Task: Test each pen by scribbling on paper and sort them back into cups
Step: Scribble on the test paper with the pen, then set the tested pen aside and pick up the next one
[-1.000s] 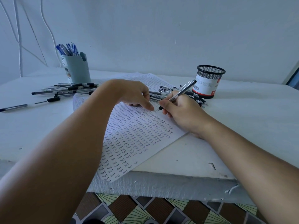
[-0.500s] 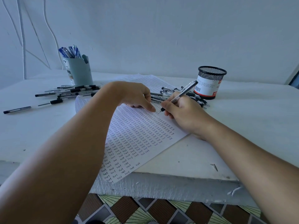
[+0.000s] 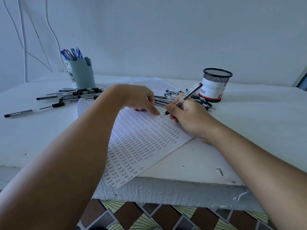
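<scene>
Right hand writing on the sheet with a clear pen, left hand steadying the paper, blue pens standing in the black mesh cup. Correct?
One error: the head view shows the blue pens standing in the pale grey-blue plastic cup; no pens show above the rim of the black mesh cup. The right hand does write with the clear pen, left hand on the white paper sheet.

It looked like a plain room in a home: a rough white table [image 3: 249,130] stood against a bare white wall [image 3: 166,30] with loose cables [image 3: 25,39], and patterned tiles [image 3: 149,216] covered the floor below the table's near edge.
</scene>
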A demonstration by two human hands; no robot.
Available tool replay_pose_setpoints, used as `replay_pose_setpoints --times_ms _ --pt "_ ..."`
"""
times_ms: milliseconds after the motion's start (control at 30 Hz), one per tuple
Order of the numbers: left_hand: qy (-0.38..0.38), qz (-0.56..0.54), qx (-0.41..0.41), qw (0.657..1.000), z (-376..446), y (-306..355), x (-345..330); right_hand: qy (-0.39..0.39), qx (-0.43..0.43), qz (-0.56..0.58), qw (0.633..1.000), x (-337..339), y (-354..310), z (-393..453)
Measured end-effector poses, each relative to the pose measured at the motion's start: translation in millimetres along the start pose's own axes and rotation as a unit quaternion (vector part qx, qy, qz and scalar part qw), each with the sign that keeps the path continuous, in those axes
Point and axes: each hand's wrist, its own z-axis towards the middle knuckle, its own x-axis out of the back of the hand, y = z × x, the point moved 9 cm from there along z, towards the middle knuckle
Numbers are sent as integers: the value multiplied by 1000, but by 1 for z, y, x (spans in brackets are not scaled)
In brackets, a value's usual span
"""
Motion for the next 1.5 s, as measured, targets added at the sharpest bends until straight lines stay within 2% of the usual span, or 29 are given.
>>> replay_pose_setpoints --times_ms 600,767,900,1033,1233,1300,1400,1500 --pt "-5 4 0 1000 1 -1 -1 7 6 5 1000 0 -1 0" --pt "-5 0 0 1000 1 -2 -1 79 21 173 982 20 -3 -3" --pt "-5 -4 0 1000 1 -3 -1 118 81 187 972 34 -19 0" --pt "0 -11 -1 1000 0 -4 0 34 77 78 993 21 -18 10" --pt "6 -19 -3 1000 0 -4 1 91 119 -110 982 29 -22 18" --pt "5 -17 -2 1000 0 -4 0 109 119 -197 967 30 -23 21" --pt "5 -25 1 1000 -1 -4 1 105 103 -368 918 22 -24 28" --pt "3 -42 1 999 -5 -1 3 101 88 -464 876 13 -25 41"
